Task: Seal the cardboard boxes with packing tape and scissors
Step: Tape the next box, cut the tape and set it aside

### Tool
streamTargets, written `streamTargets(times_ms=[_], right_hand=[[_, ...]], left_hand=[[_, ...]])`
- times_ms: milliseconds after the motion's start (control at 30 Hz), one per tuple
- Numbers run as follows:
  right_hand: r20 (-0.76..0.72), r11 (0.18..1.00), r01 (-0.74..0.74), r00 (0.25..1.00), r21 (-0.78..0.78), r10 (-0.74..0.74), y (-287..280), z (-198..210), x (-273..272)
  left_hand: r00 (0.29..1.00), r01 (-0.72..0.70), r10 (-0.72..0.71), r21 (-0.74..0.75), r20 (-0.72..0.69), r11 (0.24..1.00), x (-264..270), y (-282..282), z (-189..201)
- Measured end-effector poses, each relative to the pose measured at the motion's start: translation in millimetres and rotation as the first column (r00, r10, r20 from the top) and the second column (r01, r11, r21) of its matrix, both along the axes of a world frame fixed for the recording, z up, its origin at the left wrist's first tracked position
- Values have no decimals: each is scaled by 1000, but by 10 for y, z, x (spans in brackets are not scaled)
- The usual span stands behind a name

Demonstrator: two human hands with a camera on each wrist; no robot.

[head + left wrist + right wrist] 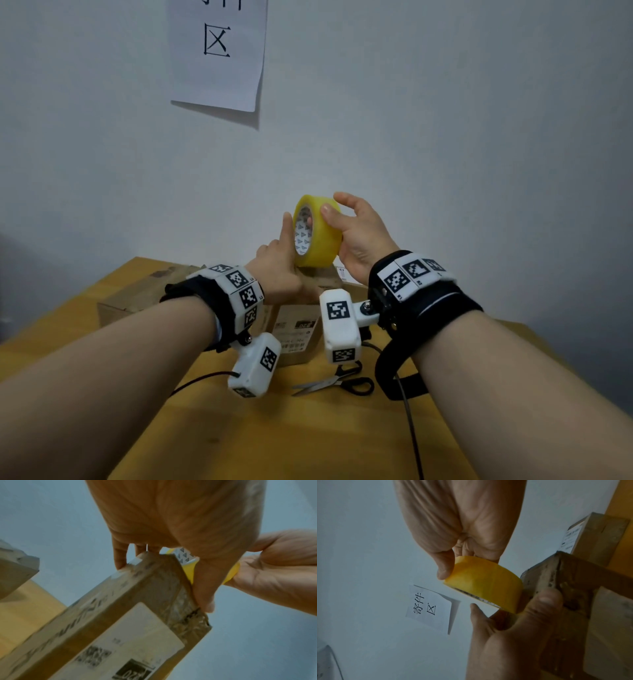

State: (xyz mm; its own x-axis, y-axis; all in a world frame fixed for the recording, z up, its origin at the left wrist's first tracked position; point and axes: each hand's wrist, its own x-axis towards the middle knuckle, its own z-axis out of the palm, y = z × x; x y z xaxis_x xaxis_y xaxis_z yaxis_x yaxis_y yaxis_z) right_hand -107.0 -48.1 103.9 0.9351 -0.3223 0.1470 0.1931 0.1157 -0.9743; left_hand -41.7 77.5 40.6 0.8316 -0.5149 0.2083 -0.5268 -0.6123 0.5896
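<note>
A yellow roll of packing tape point(317, 236) is held upright in the air above a labelled cardboard box point(294, 329). My right hand point(358, 236) grips the roll, thumb over its outer face and fingers in the core. My left hand point(277, 270) is just left of it, with the index finger straight along the roll's side rim. In the right wrist view the left thumb point(544, 601) presses the roll point(484, 586) near the box corner point(565, 574). In the left wrist view only slivers of the roll point(188, 572) show past the left hand point(171, 520). Black-handled scissors point(335, 382) lie on the table.
A second cardboard box point(137, 294) sits to the left on the wooden table point(308, 438). Close behind stands a white wall with a paper sign point(219, 51). Camera cables trail across the table near the scissors.
</note>
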Motion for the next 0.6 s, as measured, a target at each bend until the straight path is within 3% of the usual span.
streamTargets(times_ms=[133, 300, 400, 600], right_hand=[[0, 1000, -6, 1000, -6, 6, 47, 4, 48], [17, 999, 14, 1000, 29, -14, 77, 82, 12], [20, 999, -36, 999, -21, 36, 101, 163, -71], [16, 994, -6, 1000, -109, 8, 119, 221, -303]], left_hand=[[997, -22, 22, 2, 81, 1000, -42, -9, -73], [991, -134, 137, -148, 6, 980, 90, 68, -138], [972, -230, 218, -157, -91, 960, 150, 148, -94], [960, -279, 270, -191, -75, 941, 213, 235, -110]])
